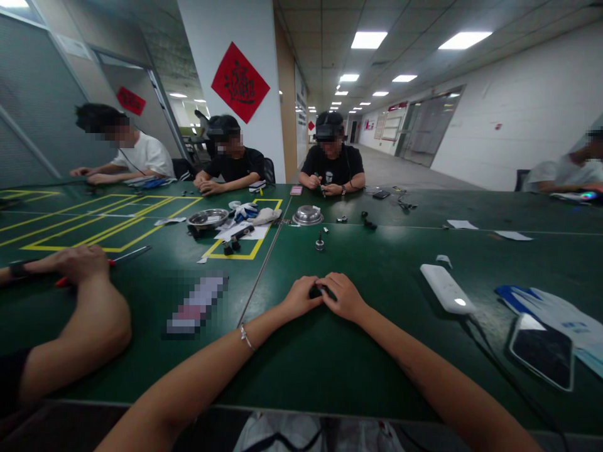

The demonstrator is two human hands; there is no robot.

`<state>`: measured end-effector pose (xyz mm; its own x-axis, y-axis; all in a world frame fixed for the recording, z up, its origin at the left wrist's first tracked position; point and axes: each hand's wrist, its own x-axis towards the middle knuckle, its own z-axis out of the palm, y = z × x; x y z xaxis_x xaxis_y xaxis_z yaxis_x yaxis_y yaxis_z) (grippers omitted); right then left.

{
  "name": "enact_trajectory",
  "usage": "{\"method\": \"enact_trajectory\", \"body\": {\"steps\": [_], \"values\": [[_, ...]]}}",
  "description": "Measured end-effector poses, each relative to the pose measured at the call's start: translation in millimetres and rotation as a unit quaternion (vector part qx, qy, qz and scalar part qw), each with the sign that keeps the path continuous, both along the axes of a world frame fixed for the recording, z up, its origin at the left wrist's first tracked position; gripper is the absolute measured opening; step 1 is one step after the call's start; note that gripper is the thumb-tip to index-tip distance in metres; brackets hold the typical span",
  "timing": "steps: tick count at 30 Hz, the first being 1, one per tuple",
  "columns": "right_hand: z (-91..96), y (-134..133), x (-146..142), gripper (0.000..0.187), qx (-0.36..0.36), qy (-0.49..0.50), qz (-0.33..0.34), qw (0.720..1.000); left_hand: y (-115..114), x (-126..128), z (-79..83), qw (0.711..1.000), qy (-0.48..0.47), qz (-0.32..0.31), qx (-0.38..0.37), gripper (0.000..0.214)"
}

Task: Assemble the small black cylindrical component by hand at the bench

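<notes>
My left hand [302, 297] and my right hand [345, 297] meet over the green table [301, 364], fingers curled and tips touching. A tiny pale-blue bit shows between the fingertips, too small to name, and the fingers hide most of it. Beyond my hands a small metal part with a stem [320, 242] stands upright on the table. Farther off lies a round metal bowl or lid [308, 215], with a small shiny metal part [342, 219] and several black pieces [368, 220] to its right.
At left, a co-worker's arm [101, 314] rests near a red-handled screwdriver [129, 254] and a phone [198, 306]. A metal dish [208, 218] and gloves [245, 211] lie beyond. At right are a white power bank [446, 289], its cable, a phone [541, 351] and gloves [560, 311]. Several people sit around.
</notes>
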<state>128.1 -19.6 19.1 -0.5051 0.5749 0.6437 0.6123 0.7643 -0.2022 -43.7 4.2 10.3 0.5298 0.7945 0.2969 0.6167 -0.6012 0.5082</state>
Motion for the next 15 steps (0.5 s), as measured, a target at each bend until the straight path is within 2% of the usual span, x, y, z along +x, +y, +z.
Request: {"method": "enact_trajectory", "body": {"steps": [9,15], "values": [[-2.9,3.2,-2.0,0.015,-0.008,-0.007,-0.011,1.0,-0.8,-1.1,1.0,1.0,0.025,-0.006,0.004,0.016],[-2.1,1.5,-3.6,0.012,0.004,-0.018,-0.05,0.999,-2.5,-0.3,2.3,1.0,0.028,-0.007,0.006,0.018]]}}
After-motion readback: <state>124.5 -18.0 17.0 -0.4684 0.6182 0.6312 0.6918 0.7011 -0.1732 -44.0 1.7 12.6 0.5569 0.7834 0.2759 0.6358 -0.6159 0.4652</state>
